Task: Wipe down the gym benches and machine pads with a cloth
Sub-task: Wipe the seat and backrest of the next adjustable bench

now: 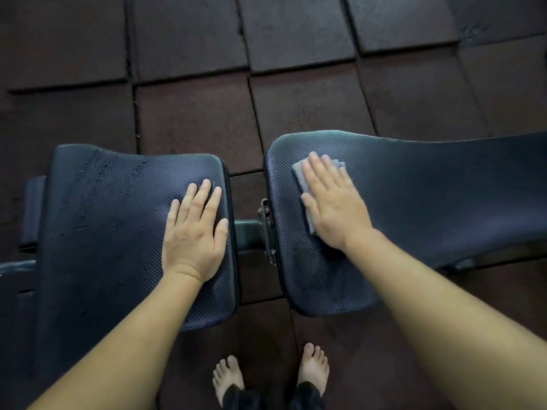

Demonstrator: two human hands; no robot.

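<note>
While the left hand (194,232) braces the seat pad (118,226) with flat fingers, the right hand (333,199) presses the cloth (300,173) beneath straight fingers onto the back pad (429,196).

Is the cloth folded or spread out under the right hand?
Likely folded: stacked edges of the cloth show beside the right hand pressing it flat.

There are no words, numbers, labels or signs to read here. The seat pad (112,232) and the back pad (429,202) show only a ribbed pattern. The cloth (299,173) is plain grey, and the floor tiles (307,105) are plain dark.
</note>
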